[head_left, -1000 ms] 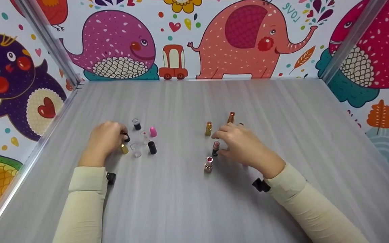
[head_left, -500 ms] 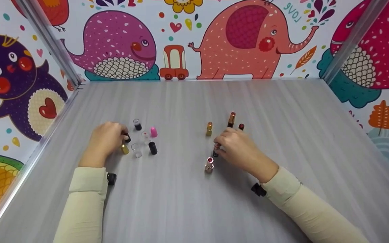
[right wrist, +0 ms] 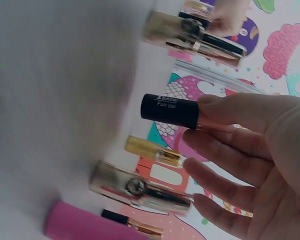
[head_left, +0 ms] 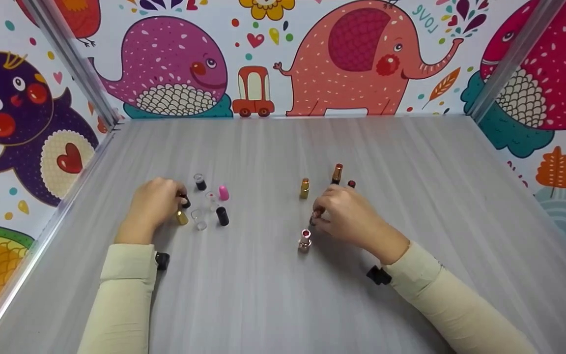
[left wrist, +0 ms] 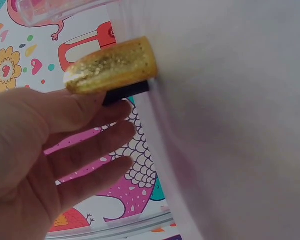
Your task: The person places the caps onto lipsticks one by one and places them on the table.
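My left hand (head_left: 154, 206) pinches a small black cap (head_left: 185, 200), which in the left wrist view shows partly behind a glittery gold cap (left wrist: 112, 67). Close by on the table are a clear cap (head_left: 198, 220), a bright pink cap (head_left: 223, 192) and a black cap (head_left: 222, 216). With thumb and index finger, my right hand (head_left: 344, 214) holds a lipstick (right wrist: 169, 110) by its rose-gold collar, its black printed base upright at the table. A rose-gold lipstick (head_left: 304, 241) stands just in front of that hand.
Beyond the right hand stand a gold lipstick (head_left: 304, 188), a taller dark-and-gold one (head_left: 337, 173) and a dark-tipped one (head_left: 351, 184). The right wrist view also catches a pink tube (right wrist: 90, 222). Printed panels (head_left: 258, 54) wall the grey table (head_left: 263, 295).
My right hand has come slightly toward the front, uncovering the dark-tipped lipstick, and its fingers have closed on the black-based lipstick. The left hand stays in place.
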A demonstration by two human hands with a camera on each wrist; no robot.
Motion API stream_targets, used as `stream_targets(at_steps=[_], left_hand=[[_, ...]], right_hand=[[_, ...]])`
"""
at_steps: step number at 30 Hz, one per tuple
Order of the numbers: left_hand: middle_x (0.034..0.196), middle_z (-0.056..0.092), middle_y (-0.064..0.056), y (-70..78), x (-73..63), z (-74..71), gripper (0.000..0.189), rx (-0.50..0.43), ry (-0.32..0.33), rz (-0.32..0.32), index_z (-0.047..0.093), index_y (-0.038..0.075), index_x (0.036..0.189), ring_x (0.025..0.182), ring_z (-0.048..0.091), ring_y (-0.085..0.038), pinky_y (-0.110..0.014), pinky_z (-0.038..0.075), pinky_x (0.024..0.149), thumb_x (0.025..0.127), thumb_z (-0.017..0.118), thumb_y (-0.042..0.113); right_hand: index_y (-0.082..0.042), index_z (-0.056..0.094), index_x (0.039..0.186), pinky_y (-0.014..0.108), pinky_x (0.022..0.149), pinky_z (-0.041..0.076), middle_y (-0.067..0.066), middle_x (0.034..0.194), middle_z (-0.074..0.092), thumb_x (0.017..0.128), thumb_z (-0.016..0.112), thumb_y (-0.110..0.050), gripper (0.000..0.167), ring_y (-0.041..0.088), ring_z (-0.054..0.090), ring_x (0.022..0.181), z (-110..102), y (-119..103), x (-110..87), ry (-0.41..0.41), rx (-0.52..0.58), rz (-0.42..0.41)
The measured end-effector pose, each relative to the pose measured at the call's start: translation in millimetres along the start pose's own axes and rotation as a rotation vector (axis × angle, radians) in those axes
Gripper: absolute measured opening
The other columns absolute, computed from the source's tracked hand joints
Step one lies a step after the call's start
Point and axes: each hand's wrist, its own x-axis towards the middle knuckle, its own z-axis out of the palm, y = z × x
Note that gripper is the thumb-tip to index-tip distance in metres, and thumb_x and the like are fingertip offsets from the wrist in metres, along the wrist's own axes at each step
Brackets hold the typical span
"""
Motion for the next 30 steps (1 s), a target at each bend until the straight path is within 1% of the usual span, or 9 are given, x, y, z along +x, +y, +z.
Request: stream_targets(at_steps=[4, 6, 10, 11, 14, 19, 23, 26, 30], left_hand=[[0.089, 0.077, -0.016, -0.4, -0.1, 0.5, 0.004, 0.001, 0.003, 0.002, 0.078, 0.004, 0.087, 0.086, 0.072, -0.041, -0.06, 0.055, 0.079, 0.09, 0.081, 0.005], [0.089, 0.077, -0.016, -0.5, 0.0, 0.5, 0.004, 0.002, 0.001, 0.001, 0.078, 0.004, 0.088, 0.086, 0.072, -0.041, -0.06, 0.055, 0.079, 0.09, 0.08, 0.005], [0.09, 0.077, -0.016, -0.4, 0.0, 0.5, 0.004, 0.002, -0.001, 0.0, 0.078, 0.004, 0.089, 0.087, 0.072, -0.041, -0.06, 0.056, 0.079, 0.091, 0.08, 0.006], [0.09, 0.077, -0.016, -0.4, 0.0, 0.5, 0.004, 0.001, -0.001, -0.002, 0.078, 0.003, 0.089, 0.086, 0.072, -0.041, -0.06, 0.055, 0.079, 0.091, 0.08, 0.006], [0.09, 0.077, -0.016, -0.2, 0.0, 0.6, 0.004, -0.003, 0.001, -0.004, 0.078, 0.003, 0.09, 0.086, 0.072, -0.041, -0.06, 0.055, 0.079, 0.092, 0.08, 0.005], [0.093, 0.078, -0.018, 0.5, 0.5, 0.1, 0.005, 0.0, 0.005, -0.003, 0.079, 0.002, 0.092, 0.089, 0.072, -0.043, -0.061, 0.055, 0.082, 0.092, 0.08, 0.006], [0.094, 0.078, -0.018, 0.5, 0.6, 0.0, 0.005, -0.001, 0.005, -0.006, 0.08, 0.002, 0.093, 0.09, 0.073, -0.043, -0.061, 0.055, 0.083, 0.093, 0.08, 0.007], [0.094, 0.078, -0.018, 0.2, 0.3, 0.4, 0.005, -0.008, 0.002, -0.01, 0.079, 0.001, 0.092, 0.09, 0.073, -0.043, -0.061, 0.055, 0.084, 0.093, 0.079, 0.006], [0.094, 0.078, -0.018, -0.1, -0.5, 1.3, 0.005, -0.012, -0.007, -0.014, 0.079, 0.001, 0.093, 0.091, 0.072, -0.042, -0.061, 0.055, 0.085, 0.093, 0.079, 0.007]], right_hand=[[-0.01, 0.076, 0.087, 0.037, 0.065, 0.055, 0.0, 0.081, 0.073, 0.084, 0.086, -0.005, 0.011, 0.018, 0.063, 0.074, -12, 4, 0.1, 0.027, 0.122, 0.071], [-0.009, 0.076, 0.091, 0.034, 0.063, 0.056, 0.0, 0.085, 0.075, 0.085, 0.088, -0.007, 0.013, 0.016, 0.067, 0.074, -18, 6, 0.3, 0.022, 0.211, 0.126], [-0.007, 0.069, 0.093, 0.03, 0.068, 0.057, 0.004, 0.097, 0.081, 0.089, 0.085, -0.004, 0.017, 0.015, 0.075, 0.083, -28, 12, 0.7, -0.028, 0.453, 0.249], [-0.006, 0.067, 0.093, 0.028, 0.07, 0.057, 0.005, 0.1, 0.081, 0.09, 0.084, -0.003, 0.018, 0.016, 0.076, 0.087, -29, 13, 0.7, -0.043, 0.501, 0.273], [-0.005, 0.062, 0.091, 0.023, 0.069, 0.054, 0.009, 0.105, 0.081, 0.093, 0.08, -0.001, 0.018, 0.018, 0.077, 0.089, -34, 16, 0.4, -0.095, 0.608, 0.324], [-0.004, 0.06, 0.094, 0.02, 0.066, 0.051, 0.007, 0.099, 0.08, 0.094, 0.078, 0.0, 0.019, 0.016, 0.076, 0.085, -36, 19, -0.4, -0.113, 0.621, 0.338], [-0.002, 0.061, 0.098, 0.02, 0.067, 0.054, 0.007, 0.095, 0.077, 0.095, 0.078, -0.001, 0.018, 0.017, 0.074, 0.084, -37, 20, -0.6, -0.066, 0.642, 0.348], [-0.001, 0.062, 0.103, 0.021, 0.071, 0.057, 0.009, 0.097, 0.077, 0.097, 0.078, -0.003, 0.017, 0.023, 0.076, 0.09, -37, 21, 0.1, -0.023, 0.675, 0.363], [-0.001, 0.062, 0.109, 0.026, 0.07, 0.061, 0.009, 0.1, 0.074, 0.099, 0.076, -0.006, 0.018, 0.025, 0.076, 0.089, -37, 21, 1.2, 0.004, 0.678, 0.377]])
